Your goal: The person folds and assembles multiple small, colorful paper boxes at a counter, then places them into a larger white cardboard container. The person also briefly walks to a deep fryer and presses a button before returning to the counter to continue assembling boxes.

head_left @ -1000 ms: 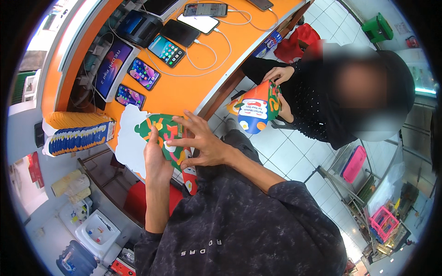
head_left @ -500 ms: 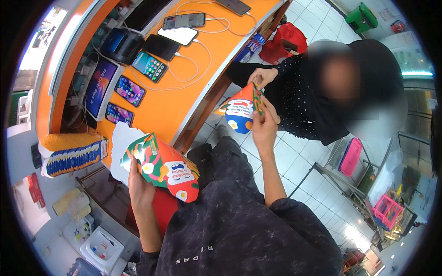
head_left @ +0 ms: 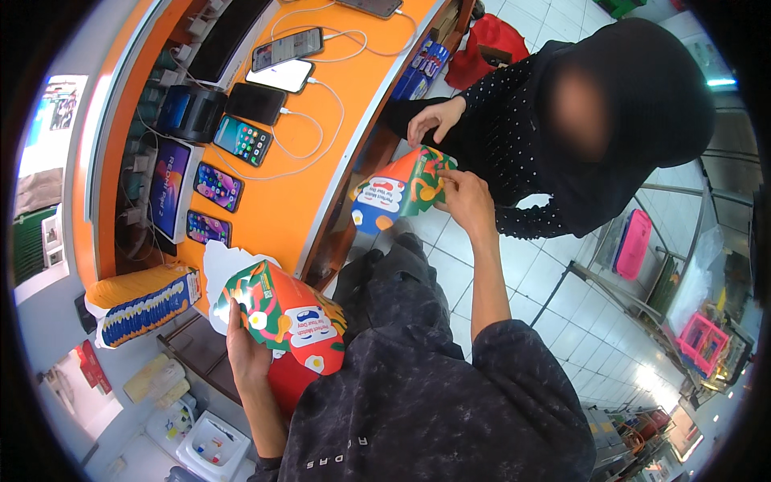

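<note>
The left hand (head_left: 250, 353) is partly closed on the red carton (head_left: 277, 299) at its lower left edge — thumb on the printed face, fingers hidden behind, probably to steady it from below. White card (head_left: 218, 265) shows behind that carton. The right hand (head_left: 472, 201) reaches forward, back uppermost, fingers curled in a pinch on the blue carton (head_left: 401, 181) at its green side, likely leaving the front panel unobstructed. The co-worker's open hand (head_left: 436, 119) is just beside it.
</note>
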### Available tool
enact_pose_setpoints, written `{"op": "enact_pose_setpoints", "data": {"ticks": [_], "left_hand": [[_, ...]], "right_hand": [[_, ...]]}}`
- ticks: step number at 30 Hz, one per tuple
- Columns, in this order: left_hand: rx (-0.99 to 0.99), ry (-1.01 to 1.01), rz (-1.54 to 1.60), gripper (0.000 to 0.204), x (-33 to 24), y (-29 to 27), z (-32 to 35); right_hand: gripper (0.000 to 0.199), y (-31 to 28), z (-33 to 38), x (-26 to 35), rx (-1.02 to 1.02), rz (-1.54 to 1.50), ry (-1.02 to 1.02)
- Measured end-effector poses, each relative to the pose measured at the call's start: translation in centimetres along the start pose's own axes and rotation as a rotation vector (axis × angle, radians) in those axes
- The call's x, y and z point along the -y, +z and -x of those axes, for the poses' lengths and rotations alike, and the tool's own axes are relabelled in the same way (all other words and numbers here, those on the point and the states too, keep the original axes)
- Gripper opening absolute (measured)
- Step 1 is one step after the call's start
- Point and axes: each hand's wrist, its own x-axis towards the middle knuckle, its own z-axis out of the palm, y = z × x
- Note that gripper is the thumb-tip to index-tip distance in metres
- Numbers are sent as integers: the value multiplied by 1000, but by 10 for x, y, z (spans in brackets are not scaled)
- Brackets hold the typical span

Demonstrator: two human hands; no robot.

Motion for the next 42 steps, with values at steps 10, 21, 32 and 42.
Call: {"op": "enact_pose_setpoints", "data": {"ticks": [10, 21, 32, 42], "left_hand": [[-15, -10, -46, 45, 4, 10, -4], [-2, 128, -127, 38, 11, 23, -6], [75, 85, -156, 40, 10, 54, 12], [164, -33, -133, 36, 9, 44, 15]], "right_hand": [[43, 29, 40, -1, 56, 170, -62], [41, 23, 39, 33, 55, 353, -71], [61, 76, 116, 113, 626, -314, -1003], [40, 97, 121, 105, 534, -402, -1084]]}}
